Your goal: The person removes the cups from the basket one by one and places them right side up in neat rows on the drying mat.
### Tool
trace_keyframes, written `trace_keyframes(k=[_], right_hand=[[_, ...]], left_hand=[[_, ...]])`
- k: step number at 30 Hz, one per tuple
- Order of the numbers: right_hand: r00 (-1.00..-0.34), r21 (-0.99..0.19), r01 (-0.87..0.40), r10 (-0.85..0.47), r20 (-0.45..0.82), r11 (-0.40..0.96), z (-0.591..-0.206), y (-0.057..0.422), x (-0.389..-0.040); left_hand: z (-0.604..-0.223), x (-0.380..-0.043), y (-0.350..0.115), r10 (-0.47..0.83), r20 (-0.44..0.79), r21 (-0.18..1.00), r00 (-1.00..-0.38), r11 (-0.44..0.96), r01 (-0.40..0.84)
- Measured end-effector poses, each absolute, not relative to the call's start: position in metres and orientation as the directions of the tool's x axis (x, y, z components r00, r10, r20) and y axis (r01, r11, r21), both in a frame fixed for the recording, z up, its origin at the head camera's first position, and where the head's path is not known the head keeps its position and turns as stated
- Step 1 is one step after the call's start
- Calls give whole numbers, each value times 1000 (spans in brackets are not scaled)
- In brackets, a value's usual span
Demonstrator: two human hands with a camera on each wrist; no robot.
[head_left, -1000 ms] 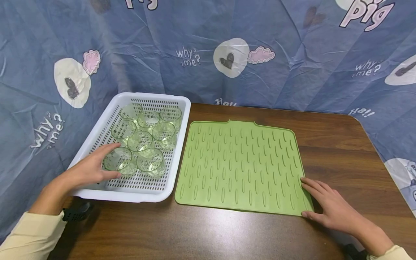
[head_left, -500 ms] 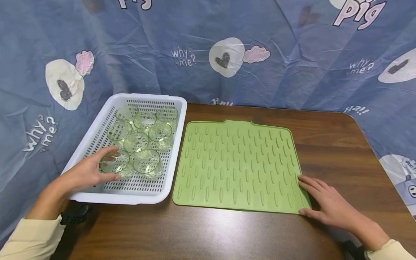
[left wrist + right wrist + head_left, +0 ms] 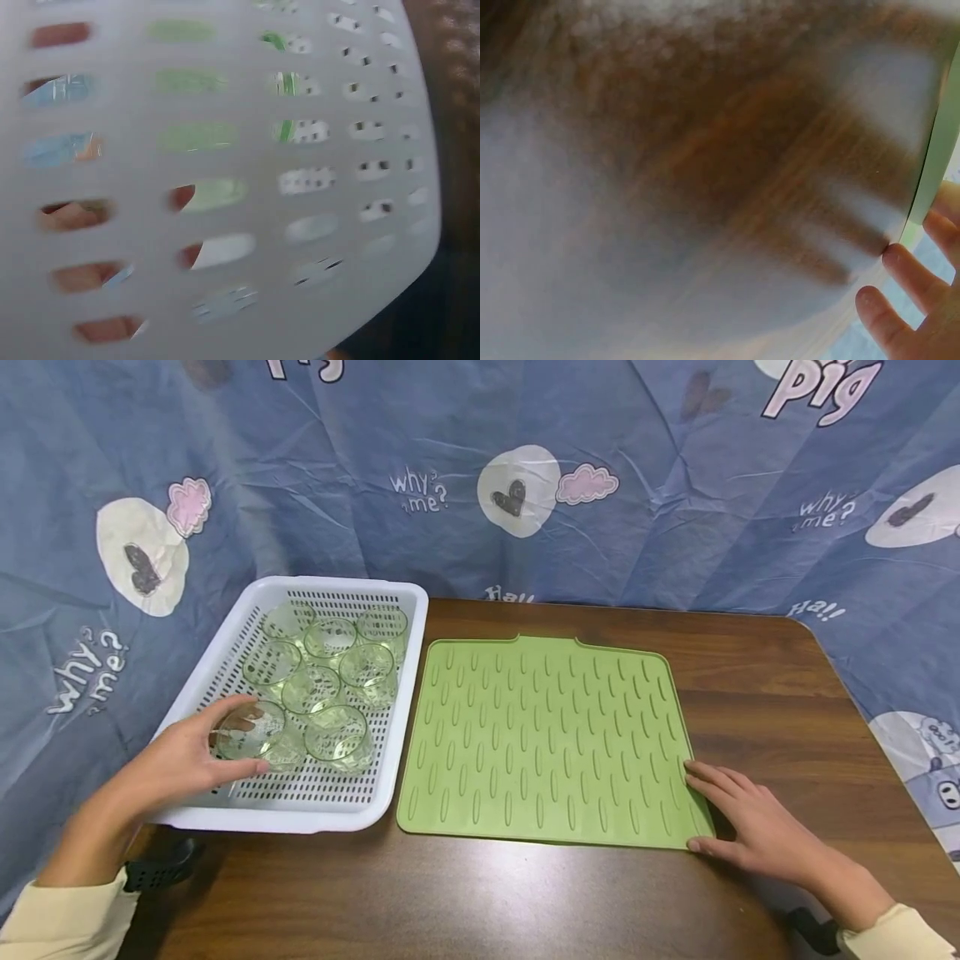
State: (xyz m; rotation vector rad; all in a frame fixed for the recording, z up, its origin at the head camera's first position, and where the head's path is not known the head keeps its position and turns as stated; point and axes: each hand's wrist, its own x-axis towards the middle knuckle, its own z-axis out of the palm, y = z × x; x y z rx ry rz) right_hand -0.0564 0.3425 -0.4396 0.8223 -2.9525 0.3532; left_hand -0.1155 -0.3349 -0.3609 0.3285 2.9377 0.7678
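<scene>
My left hand [image 3: 176,766] reaches over the near left corner of a white slotted basket [image 3: 300,820]. Its thumb and fingers grip the rim area of a clear green-tinted drinking glass [image 3: 258,735], the nearest one on the left, which leans toward the palm. Several similar glasses [image 3: 337,735] stand close together in the basket. In the left wrist view the basket's slotted wall [image 3: 255,165] hides most of the hand and glass. My right hand [image 3: 765,827] rests with extended fingers at the near right corner of a green ridged mat [image 3: 551,743]; its fingertips touch the mat's edge.
Basket and mat lie side by side on a dark brown wooden table [image 3: 480,902]. Behind the table hangs a blue printed cloth [image 3: 667,527], which also closes off the left side. The table's right edge slopes away beyond my right hand.
My left hand has closed around the near left glass and shifted it slightly left, away from its neighbours. The right hand stays at the mat's corner. The head view has shifted slightly.
</scene>
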Motion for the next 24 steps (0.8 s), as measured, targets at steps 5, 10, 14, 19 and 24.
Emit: trace_keyframes(k=[5,10,14,19,24], right_hand=[[-866,-193,-500,-492,92,844,-437,342,-56],[-859,-184,-512,-504,93,839,-438,344,-56],[-855,-181,-518,-509,99,836,-439,345,-56],[-856,-183,-516,-508,94,837,-439,345,-56],[-859,-185,-512,-504,92,839,-438,344,-57]], left_hand=[[-347,-111,-338,199,86,462,-976,860,216],[-331,-109,-338,187,173,470,-967,847,248],[-320,-110,-332,206,231,479,-951,826,296],[-311,-112,-323,219,275,476,-936,815,331],[-301,-115,-314,227,232,479,-946,820,314]])
